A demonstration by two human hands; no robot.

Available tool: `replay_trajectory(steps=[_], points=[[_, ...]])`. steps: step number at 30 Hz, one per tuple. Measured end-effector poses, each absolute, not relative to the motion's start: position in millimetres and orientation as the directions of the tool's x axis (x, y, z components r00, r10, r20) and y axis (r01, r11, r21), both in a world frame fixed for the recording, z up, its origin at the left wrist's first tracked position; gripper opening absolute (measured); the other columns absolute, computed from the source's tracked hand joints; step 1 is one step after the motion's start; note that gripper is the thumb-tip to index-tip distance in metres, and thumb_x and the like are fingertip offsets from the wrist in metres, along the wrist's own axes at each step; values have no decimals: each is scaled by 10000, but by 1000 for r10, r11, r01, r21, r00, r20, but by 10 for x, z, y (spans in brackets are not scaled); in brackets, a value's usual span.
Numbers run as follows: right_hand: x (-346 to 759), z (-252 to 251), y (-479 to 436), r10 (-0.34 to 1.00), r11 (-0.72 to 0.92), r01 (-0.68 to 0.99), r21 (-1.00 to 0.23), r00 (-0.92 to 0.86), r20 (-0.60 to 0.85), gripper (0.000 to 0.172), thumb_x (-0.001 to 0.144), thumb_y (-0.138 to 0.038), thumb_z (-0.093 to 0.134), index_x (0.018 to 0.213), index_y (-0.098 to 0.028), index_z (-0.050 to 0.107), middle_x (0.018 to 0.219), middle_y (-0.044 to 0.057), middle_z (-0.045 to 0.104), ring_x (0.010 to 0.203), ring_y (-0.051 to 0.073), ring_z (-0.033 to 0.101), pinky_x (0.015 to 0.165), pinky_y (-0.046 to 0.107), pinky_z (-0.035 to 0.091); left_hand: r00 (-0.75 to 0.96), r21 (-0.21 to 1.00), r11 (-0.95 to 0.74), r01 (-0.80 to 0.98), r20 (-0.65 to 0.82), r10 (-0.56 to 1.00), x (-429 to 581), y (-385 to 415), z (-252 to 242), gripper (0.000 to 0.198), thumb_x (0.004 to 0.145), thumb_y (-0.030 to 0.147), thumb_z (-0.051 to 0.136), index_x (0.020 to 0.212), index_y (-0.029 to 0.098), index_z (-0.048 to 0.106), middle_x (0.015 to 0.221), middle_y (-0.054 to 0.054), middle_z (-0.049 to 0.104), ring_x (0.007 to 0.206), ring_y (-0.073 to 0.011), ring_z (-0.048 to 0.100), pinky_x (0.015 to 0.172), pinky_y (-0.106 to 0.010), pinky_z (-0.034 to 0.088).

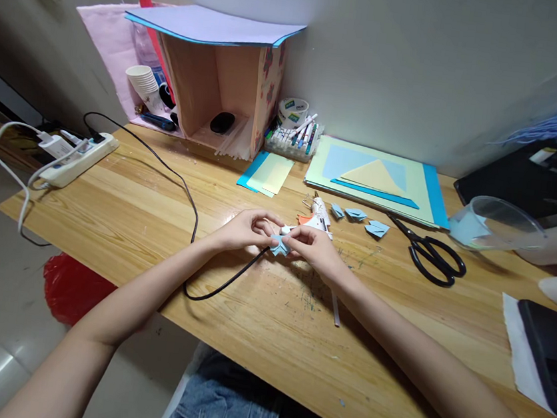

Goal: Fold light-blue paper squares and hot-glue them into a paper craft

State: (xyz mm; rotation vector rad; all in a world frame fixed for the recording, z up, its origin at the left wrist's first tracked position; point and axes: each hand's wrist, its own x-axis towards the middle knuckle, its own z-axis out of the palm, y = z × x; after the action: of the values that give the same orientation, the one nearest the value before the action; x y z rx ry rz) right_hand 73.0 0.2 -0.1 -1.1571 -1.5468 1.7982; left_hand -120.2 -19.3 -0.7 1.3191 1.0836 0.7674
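Note:
Both hands meet over the middle of the wooden table (156,222). My left hand (246,229) and my right hand (310,245) pinch a small folded light-blue paper piece (280,246) between their fingertips. Just behind them lies a white hot glue gun (319,215) with its black cord (193,206) trailing left. Three more folded blue paper pieces (358,217) lie beside the gun on the table.
Black scissors (432,253) lie right of the hands. Coloured paper sheets (377,180) and a clear plastic cup (495,224) sit at the back right. A cardboard box (222,88), markers (294,137) and a power strip (76,156) are at the back left. A black tablet (552,347) rests far right.

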Motion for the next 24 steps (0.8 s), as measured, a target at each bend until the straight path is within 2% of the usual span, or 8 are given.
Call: replay_trajectory(steps=[9, 16, 24], points=[[733, 2, 2, 797, -236, 148, -960, -536, -278, 256, 633, -359, 708, 710, -148, 586, 636, 5, 620, 576, 100, 587, 583, 237, 499, 356, 990, 96, 100, -126, 926, -1204, -193, -16, 437, 666, 250, 714, 1053, 108, 568, 714, -12, 606, 654, -86, 575, 646, -219, 460], [751, -3, 11, 742, -319, 201, -926, -555, -376, 316, 608, -411, 743, 686, -157, 571, 652, 27, 667, 563, 116, 619, 584, 251, 518, 315, 990, 99, 103, -127, 941, -1231, -187, 11, 445, 658, 258, 712, 1052, 103, 575, 730, -15, 598, 658, -90, 568, 641, -215, 451], [761, -24, 24, 748, -283, 218, -934, -560, -357, 290, 641, -418, 718, 664, -166, 576, 641, 38, 672, 568, 127, 630, 558, 246, 505, 321, 989, 101, 111, -132, 938, -1240, -186, -13, 447, 660, 252, 713, 1061, 110, 574, 721, -8, 607, 646, -84, 570, 643, -206, 446]])
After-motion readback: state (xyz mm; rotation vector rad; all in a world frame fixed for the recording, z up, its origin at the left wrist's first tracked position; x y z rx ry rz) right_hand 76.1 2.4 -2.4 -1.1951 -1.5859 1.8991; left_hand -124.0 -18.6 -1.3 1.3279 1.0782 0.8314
